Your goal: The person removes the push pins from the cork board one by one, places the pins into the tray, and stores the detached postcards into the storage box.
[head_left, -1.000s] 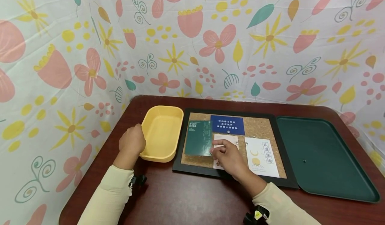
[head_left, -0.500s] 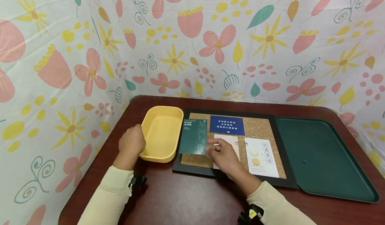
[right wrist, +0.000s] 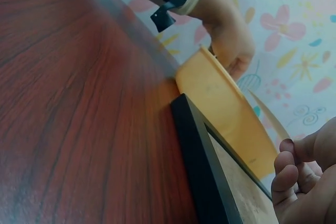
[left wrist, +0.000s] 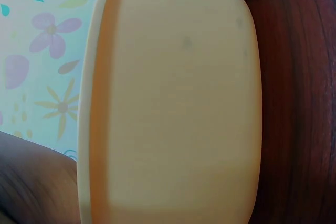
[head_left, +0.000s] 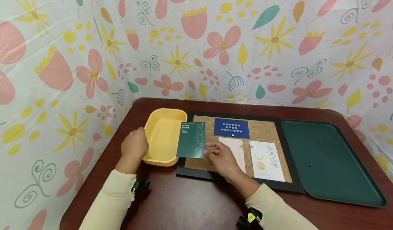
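A dark green card with printed characters hangs from my right hand, which pinches its lower right edge between thumb and fingers. In the head view the card overlaps the right rim of the yellow plastic basin. The right wrist view shows the card nearly edge-on above the basin wall. My left hand grips the basin's left rim, its fingertips hidden. Below my right hand, a framed corkboard bears a blue card, a pale pink card and a white card.
To the right of the corkboard lies a dark green tray with a small pin-like thing on it. Everything stands on a dark red wooden table. A flower-patterned curtain closes off the back and left.
My right hand has moved left with the green card, from over the corkboard to the basin's right rim. More of the pink card shows. My left hand has stayed on the basin.
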Available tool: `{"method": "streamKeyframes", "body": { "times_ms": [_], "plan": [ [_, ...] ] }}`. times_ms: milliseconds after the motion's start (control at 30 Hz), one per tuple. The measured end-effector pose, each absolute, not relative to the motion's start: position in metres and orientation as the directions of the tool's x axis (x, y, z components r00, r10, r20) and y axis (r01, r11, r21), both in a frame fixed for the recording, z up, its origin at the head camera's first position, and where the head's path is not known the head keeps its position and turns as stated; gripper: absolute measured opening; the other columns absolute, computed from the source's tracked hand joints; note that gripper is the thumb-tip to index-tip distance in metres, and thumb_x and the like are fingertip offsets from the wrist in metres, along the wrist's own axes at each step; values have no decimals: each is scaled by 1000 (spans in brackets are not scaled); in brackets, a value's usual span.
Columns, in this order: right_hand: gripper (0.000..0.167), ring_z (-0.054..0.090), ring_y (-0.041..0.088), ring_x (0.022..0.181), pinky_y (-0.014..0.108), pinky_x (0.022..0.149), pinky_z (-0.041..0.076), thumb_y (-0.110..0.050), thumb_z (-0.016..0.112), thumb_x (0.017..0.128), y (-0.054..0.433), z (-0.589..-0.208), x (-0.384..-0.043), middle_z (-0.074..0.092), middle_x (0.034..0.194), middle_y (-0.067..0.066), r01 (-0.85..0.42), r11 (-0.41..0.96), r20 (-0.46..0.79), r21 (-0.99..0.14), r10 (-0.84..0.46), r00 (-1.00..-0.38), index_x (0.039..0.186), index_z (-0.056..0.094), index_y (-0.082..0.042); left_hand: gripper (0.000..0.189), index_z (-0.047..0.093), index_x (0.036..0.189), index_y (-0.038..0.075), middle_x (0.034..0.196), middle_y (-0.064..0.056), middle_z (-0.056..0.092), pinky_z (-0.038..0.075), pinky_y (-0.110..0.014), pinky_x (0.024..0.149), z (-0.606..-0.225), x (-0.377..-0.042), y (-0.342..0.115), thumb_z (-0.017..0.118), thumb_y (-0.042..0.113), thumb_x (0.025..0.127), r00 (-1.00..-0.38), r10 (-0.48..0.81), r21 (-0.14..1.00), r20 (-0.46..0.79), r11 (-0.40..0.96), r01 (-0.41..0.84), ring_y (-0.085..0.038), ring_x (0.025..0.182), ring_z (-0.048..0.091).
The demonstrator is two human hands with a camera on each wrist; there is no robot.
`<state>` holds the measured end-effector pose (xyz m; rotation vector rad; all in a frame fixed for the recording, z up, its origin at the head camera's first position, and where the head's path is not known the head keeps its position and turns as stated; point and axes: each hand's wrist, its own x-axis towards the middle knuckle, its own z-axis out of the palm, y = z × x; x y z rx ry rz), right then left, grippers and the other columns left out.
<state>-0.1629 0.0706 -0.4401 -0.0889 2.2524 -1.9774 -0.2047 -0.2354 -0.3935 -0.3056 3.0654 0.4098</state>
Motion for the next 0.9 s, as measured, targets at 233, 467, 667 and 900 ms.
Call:
{"method": "streamKeyframes", "body": {
  "times_ms": [233,467,667,900],
  "plan": [
    [28,68,32,84,33,62,49,-4,67,97,64,-440,-163,74,92,9,50,135,-71,-990,-151,-986,125,64,-1,36,57,131,-4,101,-23,65,54,-53,66,-394,-204,-235,58,1,96,-981,-187,247,-57,949,-195,-40,87,66],
    [27,69,33,84,33,62,49,-3,66,97,57,-440,-164,74,93,9,46,127,-64,-991,-147,-987,124,65,-1,35,57,132,-3,101,-22,64,54,-53,65,-394,-205,-236,58,2,97,-980,-189,241,-62,950,-198,-39,87,66],
    [27,69,30,84,31,60,48,-6,67,98,51,-442,-164,74,96,10,57,136,-78,-989,-152,-985,124,65,-1,32,58,128,-4,99,-22,64,54,-54,65,-394,-205,-235,59,1,96,-981,-187,243,-48,951,-193,-40,87,66],
    [27,68,29,81,30,58,47,-5,67,98,45,-444,-165,74,95,10,67,126,-86,-990,-148,-985,124,64,0,29,60,125,-3,99,-22,65,54,-56,68,-397,-205,-235,59,1,96,-982,-184,253,-37,949,-188,-41,90,66]
  ]
}}
